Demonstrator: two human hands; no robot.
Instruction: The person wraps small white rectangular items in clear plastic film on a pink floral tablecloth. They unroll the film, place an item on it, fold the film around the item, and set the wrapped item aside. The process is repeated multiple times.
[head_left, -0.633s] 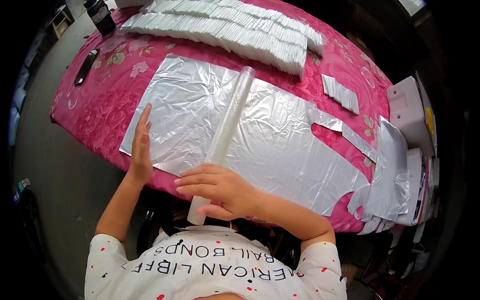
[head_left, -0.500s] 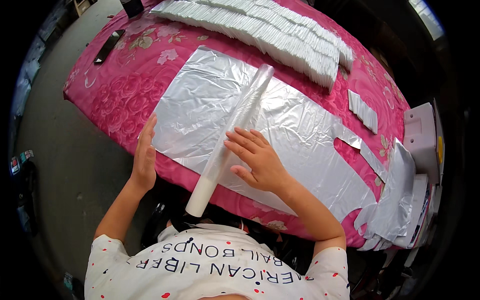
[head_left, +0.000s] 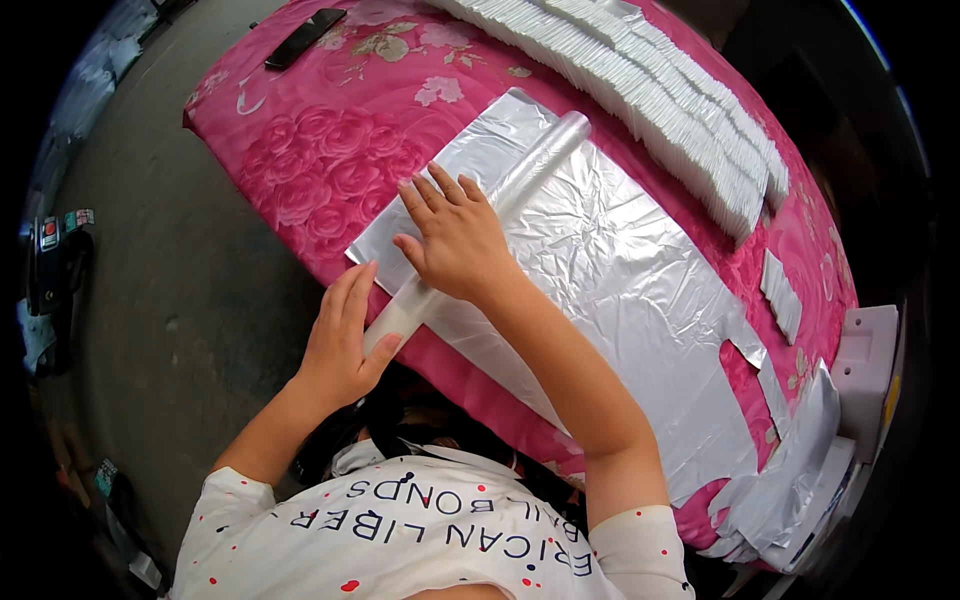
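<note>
A roll of clear plastic film point(head_left: 545, 158) lies slantwise across a stack of silvery thin plastic bags point(head_left: 640, 270), its pale near end hanging past the table's edge. My right hand point(head_left: 455, 235) is open, fingers spread, palm down over the roll and the left strip of the plastic. Beside the roll's near end, my left hand point(head_left: 340, 335) has its fingers straight and its thumb apart, the thumb against the roll. The right palm hides part of the roll. At their right end the bags show cut-out handle openings.
A pink floral tablecloth point(head_left: 310, 170) covers the table. Long rows of folded white packets point(head_left: 640, 90) stand along the far side, a small bundle point(head_left: 780, 297) nearer. A black phone point(head_left: 306, 38) lies far left. A white plastic container point(head_left: 865, 350) and loose plastic sheets point(head_left: 800, 470) sit at the right.
The roll has moved left across the plastic, leaving a narrower strip on its left. My right hand went left with it. My left hand has come up to the roll's near end. The view has shifted.
</note>
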